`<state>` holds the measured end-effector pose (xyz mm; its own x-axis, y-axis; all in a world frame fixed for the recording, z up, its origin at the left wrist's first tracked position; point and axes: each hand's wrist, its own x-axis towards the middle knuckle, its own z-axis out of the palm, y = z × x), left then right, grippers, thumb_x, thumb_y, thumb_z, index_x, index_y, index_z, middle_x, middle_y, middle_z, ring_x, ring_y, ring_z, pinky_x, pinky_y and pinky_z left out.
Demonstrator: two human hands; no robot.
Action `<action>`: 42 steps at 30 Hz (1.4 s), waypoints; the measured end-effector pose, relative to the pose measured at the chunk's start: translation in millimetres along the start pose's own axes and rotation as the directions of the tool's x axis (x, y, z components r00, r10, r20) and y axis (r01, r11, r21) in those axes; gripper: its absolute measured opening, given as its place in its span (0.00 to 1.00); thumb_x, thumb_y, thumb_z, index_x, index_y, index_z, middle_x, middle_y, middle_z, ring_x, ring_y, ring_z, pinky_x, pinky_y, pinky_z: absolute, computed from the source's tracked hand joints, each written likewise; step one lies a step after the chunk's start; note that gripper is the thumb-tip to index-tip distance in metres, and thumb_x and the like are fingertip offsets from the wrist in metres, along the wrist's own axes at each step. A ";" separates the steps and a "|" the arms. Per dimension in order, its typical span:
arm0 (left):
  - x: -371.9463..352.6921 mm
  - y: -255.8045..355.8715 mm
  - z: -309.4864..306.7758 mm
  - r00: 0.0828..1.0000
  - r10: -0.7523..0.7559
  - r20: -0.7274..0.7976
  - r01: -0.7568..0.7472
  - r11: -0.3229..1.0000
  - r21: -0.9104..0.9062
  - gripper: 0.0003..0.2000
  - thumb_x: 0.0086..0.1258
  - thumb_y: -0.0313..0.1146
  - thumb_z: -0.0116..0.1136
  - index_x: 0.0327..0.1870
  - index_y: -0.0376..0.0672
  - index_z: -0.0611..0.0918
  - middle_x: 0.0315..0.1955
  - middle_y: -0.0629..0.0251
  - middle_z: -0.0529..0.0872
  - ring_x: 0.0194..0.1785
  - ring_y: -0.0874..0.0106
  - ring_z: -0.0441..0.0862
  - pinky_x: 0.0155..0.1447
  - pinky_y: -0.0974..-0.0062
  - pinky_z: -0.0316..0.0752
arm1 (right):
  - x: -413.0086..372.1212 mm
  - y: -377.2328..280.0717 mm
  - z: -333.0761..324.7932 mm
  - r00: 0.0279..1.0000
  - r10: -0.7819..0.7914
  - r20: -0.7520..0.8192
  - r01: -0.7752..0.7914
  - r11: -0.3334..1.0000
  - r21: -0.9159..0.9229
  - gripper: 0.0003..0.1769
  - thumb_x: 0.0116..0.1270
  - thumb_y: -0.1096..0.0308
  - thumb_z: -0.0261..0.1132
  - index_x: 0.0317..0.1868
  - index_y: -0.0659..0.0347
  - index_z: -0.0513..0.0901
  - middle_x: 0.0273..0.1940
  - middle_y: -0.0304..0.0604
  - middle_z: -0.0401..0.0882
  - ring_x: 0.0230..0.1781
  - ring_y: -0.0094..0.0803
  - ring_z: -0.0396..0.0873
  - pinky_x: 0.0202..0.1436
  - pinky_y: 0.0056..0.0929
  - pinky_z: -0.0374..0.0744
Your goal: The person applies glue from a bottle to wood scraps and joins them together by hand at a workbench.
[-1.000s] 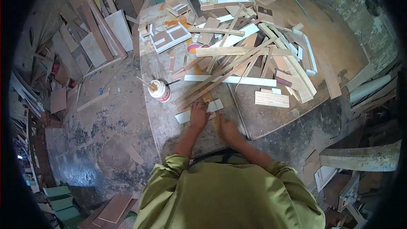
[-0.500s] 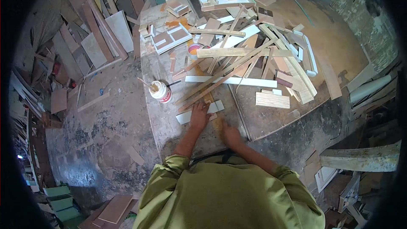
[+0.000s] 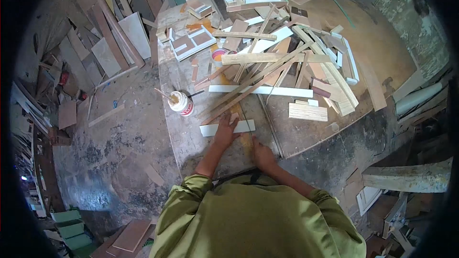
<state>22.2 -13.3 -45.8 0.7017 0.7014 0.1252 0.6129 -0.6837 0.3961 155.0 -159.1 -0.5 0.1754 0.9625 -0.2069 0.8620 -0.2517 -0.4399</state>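
A short white strip (image 3: 208, 130) lies crosswise on the worktable in front of me. My left hand (image 3: 225, 133) rests over it, thumb and fingers pressing it down, with a small light wood piece (image 3: 234, 116) at the fingertips. Just right of the strip, my right hand (image 3: 263, 156) is closed on a thin dark blade-like tool (image 3: 249, 126). That tool points away from me across the strip's right part; its exact kind is too fine to make out. Long brown wood strips (image 3: 234, 104) lie just beyond the left hand.
A white glue tub (image 3: 181, 103) with a brush stands at the left edge of the worktable (image 3: 201, 155). Heaped wood strips (image 3: 282, 59) and white boards cover the middle. A pale wood block (image 3: 308, 112) lies at right, a hammer (image 3: 387, 86) farther right.
The white strip has turned to lie more level, and the small wood piece has moved to the left fingertips. My right hand has shifted slightly, and the thin tool now crosses the strip.
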 end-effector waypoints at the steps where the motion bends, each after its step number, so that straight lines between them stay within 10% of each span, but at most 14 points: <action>1: -0.9 2.9 -2.2 1.000 -0.008 -0.004 0.008 1.000 -0.009 0.35 0.50 0.45 0.68 0.61 0.44 0.71 0.61 0.46 0.64 0.65 0.48 0.59 0.68 0.57 0.56 | 2.6 1.9 6.9 1.000 -0.007 -0.015 0.008 1.000 0.008 0.32 0.58 0.73 0.53 0.65 0.66 0.58 0.29 0.59 0.79 0.28 0.52 0.80 0.33 0.47 0.79; 20: 4.3 6.5 -10.2 0.993 0.075 -0.090 -0.087 0.986 -0.141 0.35 0.49 0.40 0.68 0.61 0.39 0.69 0.55 0.50 0.70 0.60 0.52 0.64 0.65 0.60 0.60 | 32.9 14.2 23.8 0.984 -0.046 -0.172 0.055 0.998 0.044 0.32 0.56 0.72 0.55 0.63 0.67 0.60 0.26 0.57 0.79 0.24 0.54 0.79 0.28 0.48 0.77; 42: 7.7 8.8 -9.1 0.991 0.008 -0.134 -0.038 0.975 -0.221 0.26 0.55 0.38 0.63 0.56 0.38 0.75 0.45 0.54 0.72 0.52 0.55 0.66 0.59 0.60 0.63 | -2.7 5.8 5.0 1.000 0.025 0.000 -0.025 0.999 -0.026 0.31 0.59 0.70 0.54 0.64 0.66 0.60 0.32 0.58 0.80 0.28 0.51 0.80 0.30 0.47 0.78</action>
<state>29.7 -12.1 -33.1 0.6516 0.7165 0.2491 0.4904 -0.6484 0.5823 157.1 -163.7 -6.8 0.1965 0.9560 -0.2177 0.8695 -0.2725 -0.4120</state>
